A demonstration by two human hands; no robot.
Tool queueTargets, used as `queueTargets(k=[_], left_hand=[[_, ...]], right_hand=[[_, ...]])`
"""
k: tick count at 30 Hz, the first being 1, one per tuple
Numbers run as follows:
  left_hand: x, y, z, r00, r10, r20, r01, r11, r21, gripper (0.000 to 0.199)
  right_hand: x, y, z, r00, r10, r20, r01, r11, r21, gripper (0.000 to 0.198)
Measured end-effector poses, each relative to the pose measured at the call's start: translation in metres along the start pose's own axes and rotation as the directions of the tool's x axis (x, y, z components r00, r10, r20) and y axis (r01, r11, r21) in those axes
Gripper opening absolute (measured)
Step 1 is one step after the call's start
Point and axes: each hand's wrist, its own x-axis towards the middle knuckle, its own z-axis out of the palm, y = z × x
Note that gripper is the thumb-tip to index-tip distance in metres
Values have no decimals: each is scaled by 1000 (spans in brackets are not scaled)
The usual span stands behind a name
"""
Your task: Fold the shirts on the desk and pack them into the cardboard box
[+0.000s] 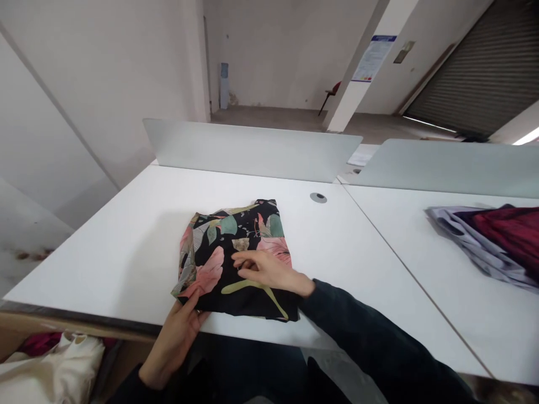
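A folded floral garment [236, 297], black with pink flowers and green leaves, lies on the white table [105, 241] near its front edge. At the garment's lower left corner, my left hand [179, 334] grips the edge, thumb on top and fingers underneath, partly hidden. Over the middle of the cloth is my right hand [267, 269], its fingers slightly bent and the thumb apart from the forefinger. Nothing shows between them. Whether its fingertips touch the fabric is hard to tell.
Folded red and lavender clothes [484, 235] lie on the adjoining table at right. A low frosted divider [252, 148] runs along the back edge. A grey cable grommet [318, 197] sits at the back right. Below left, a cardboard box [130, 359] holds cream and red cloth.
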Motion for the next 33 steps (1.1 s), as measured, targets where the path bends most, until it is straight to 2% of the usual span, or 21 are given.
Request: queueTargets(k=[4,7,11,13,16,18,22,25,27,30,33], left_hand=[[3,-1,-7,997,74,9,-75,996,54,69],[-1,3,-19,991,125,-38,-118,981,151,76],[-6,18,-40,983,137,-122,-99,955,279,94],[-4,27,-51,969,213,-127,-146,904,402,95],[6,36,-64,926,369,-83,-249,759,601,81],[13,36,-70,904,422,-65,-268,679,683,77],[19,30,-69,905,424,-9,-274,599,753,77],[15,29,-60,927,376,-7,-255,643,722,78],[9,30,-56,926,377,-27,-253,672,696,77],[0,30,-58,910,411,-51,-275,692,668,76],[-11,29,-71,913,401,-79,-260,720,643,76]], right_hand=[[-36,16,-20,996,46,-81,-56,990,-127,31],[-59,22,-26,992,39,-117,-52,992,-113,26],[-80,28,-33,980,82,-184,-95,994,-62,22],[-85,34,-39,964,119,-239,-135,990,-49,22],[-88,46,-46,930,179,-321,-198,980,-29,27],[-88,54,-50,912,225,-344,-224,974,42,34],[-87,63,-52,901,339,-273,-258,921,290,52],[-82,63,-46,911,376,-170,-302,888,345,66],[-77,64,-38,934,323,-151,-272,920,281,58],[-72,63,-19,963,214,-167,-181,964,193,26],[-77,50,4,975,211,-66,-182,935,303,22]])
